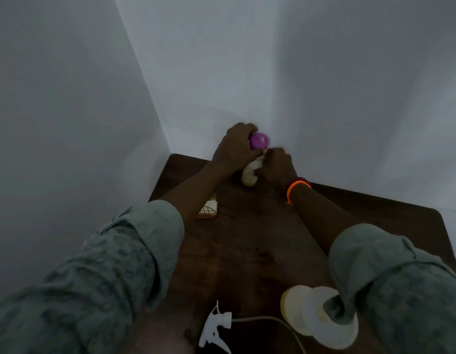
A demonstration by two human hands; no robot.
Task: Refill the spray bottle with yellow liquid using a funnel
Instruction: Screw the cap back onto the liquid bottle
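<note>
Refill bottle [249, 172]: far end of desk [247, 246], upright, purple cap [259, 140] on top.
Left hand [236, 149]: fingers curled round the cap.
Right hand [279, 163]: fingers grip the body just below.
Spray bottle [321, 316]: near right, funnel seated, well apart.

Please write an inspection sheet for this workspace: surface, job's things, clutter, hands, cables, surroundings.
Surface: dark wooden table set in a corner.
Job's things: purple-capped bottle of pale yellow liquid at the far edge; spray bottle at the near edge with a funnel on it; white trigger sprayer head lying off the bottle, tube attached.
Clutter: small light wire item under the left forearm; unclear what it is.
Hands: left hand grips the purple cap; right hand holds the bottle's body.
Cables: nothing seen.
Surroundings: plain white walls.
</note>
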